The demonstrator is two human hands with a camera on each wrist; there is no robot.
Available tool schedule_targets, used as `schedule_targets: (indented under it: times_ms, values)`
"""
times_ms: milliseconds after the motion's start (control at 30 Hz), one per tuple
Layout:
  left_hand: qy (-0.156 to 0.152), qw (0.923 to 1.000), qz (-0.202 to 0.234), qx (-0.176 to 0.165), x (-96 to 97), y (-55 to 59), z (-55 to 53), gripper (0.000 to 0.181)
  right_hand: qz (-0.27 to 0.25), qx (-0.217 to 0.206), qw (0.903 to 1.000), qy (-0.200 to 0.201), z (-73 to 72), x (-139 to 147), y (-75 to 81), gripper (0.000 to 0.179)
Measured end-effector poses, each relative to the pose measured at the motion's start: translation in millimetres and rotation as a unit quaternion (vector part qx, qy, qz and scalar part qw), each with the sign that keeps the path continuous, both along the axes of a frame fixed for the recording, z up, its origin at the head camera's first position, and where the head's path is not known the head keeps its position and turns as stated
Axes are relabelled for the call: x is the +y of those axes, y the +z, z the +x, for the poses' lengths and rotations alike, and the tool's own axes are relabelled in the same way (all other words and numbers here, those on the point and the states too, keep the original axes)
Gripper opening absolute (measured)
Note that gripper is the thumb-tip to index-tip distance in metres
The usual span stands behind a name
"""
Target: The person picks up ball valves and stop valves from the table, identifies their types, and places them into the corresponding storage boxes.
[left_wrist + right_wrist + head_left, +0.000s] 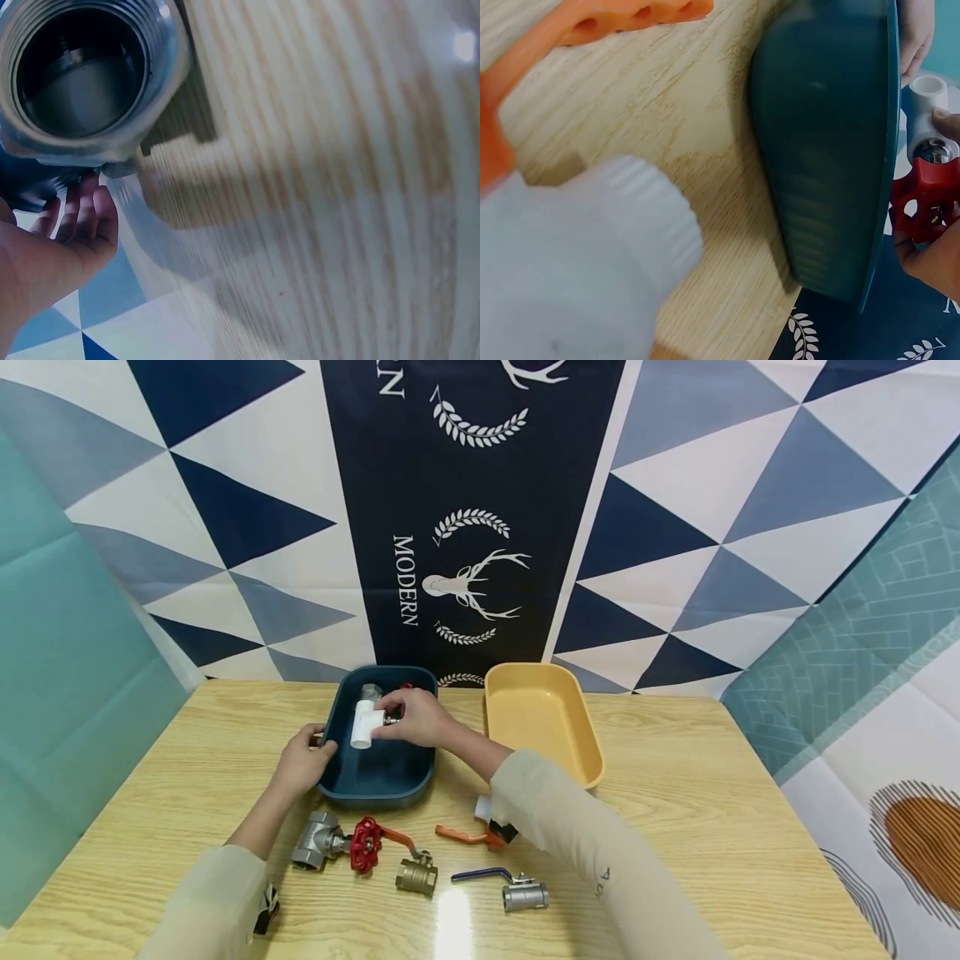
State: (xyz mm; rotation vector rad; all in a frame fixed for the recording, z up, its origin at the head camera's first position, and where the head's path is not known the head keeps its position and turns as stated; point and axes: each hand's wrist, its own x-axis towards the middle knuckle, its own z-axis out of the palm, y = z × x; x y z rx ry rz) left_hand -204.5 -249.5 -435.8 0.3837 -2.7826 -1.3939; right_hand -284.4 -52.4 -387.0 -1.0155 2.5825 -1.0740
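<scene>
My right hand (415,717) holds a white plastic valve (364,727) over the dark blue bin (378,793). In the right wrist view the fingers are round its red handwheel (930,191), and the white pipe body (928,88) points away from the palm. My left hand (303,762) grips the bin's left rim, thumb on the rim and fingers along the outer side. A grey fitting (371,692) shows inside the bin at its far end, partly covered by the held valve. The left wrist view shows the left fingers (86,217) against the dark bin wall.
A yellow bin (528,710) stands right of the blue one. In front lie a metal valve with a red handwheel (318,843), a brass valve with an orange lever (416,875), a blue-levered steel valve (525,895) and an orange-levered white valve (592,255) beside my right sleeve.
</scene>
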Motion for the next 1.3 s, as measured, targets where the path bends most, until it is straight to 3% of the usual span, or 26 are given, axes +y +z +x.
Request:
schedule_targets:
  times_ms: [633,1300]
  values:
    - [-0.003,0.9999,-0.001,-0.011,0.0,1.5,0.1,0.046,0.016,-0.001,0.9995,-0.026,3.1,-9,-14.8,0.036]
    - [-0.005,0.9999,0.007,-0.009,-1.1,1.9,0.3,0.047,0.021,-0.021,0.9990,-0.035,0.1,-15,-20.5,0.039]
